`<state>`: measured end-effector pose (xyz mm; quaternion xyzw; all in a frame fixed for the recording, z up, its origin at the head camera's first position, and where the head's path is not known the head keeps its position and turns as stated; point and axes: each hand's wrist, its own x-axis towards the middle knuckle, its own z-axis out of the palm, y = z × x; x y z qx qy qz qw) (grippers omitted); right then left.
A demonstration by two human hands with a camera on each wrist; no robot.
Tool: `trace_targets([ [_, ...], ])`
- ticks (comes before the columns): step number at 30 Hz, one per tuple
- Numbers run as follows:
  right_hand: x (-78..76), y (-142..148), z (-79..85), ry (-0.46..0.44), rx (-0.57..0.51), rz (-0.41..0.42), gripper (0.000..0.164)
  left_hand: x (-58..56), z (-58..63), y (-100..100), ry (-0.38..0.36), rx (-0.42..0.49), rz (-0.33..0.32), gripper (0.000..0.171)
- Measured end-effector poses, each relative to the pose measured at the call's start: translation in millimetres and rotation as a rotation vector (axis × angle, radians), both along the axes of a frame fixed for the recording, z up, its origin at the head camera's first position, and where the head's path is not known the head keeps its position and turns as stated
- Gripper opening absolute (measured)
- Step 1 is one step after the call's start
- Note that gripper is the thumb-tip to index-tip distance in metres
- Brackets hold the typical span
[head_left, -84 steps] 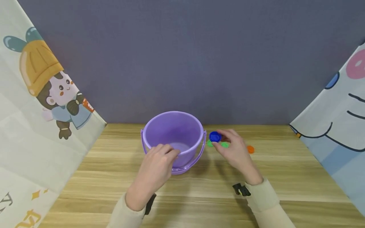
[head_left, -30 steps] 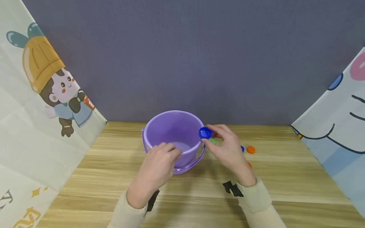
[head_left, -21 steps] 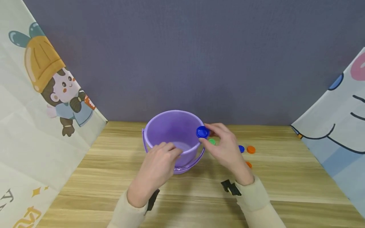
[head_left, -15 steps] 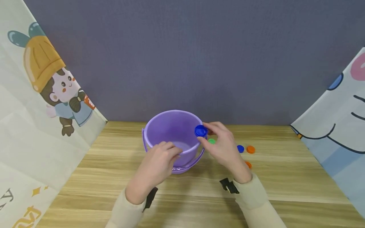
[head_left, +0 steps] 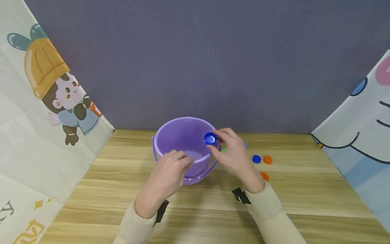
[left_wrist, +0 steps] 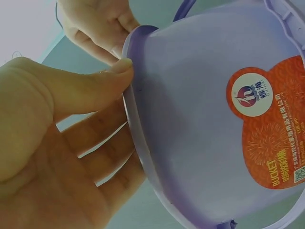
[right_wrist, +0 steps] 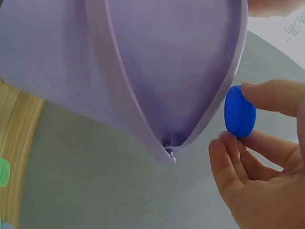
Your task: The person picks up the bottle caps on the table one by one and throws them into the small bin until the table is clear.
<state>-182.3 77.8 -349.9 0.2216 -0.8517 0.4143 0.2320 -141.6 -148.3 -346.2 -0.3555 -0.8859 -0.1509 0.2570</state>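
A purple bucket [head_left: 198, 167] stands on the wooden table with its handle folded down at the front. My left hand [head_left: 170, 173] grips the near rim, thumb on the outside and fingers over the inner side, as the left wrist view shows. Between thumb and fingertips my right hand [head_left: 233, 154] pinches a blue bottle cap [head_left: 210, 139], its hollow side facing up. In the head view the cap overlaps the bucket's right rim. The right wrist view has the blue cap [right_wrist: 239, 112] held level with the rim, just outside the opening's edge.
Right of the bucket lie another blue cap [head_left: 256, 159], an orange cap [head_left: 268, 160] and a second orange one [head_left: 265, 176]. A green cap [head_left: 224, 150] and a pale blue piece [head_left: 245, 145] are partly hidden by the right hand. A grey wall [head_left: 195, 67] rises behind the table.
My right hand has carried the blue cap leftward from beside the bucket to over its right rim, uncovering loose caps on the table. The left hand has stayed on the rim.
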Motion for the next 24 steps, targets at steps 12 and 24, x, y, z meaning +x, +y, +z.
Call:
trace_targets([
  [12,-7.8,-6.9,0.2,0.016,0.037,0.015,0.047,0.2,-6.5,-2.7,0.042,0.03,0.007,0.018],
  [24,-13.2,-9.6,0.5,0.013,0.083,0.013,0.049,-1.4,-12.7,-3.9,0.103,0.074,-0.009,0.02],
])
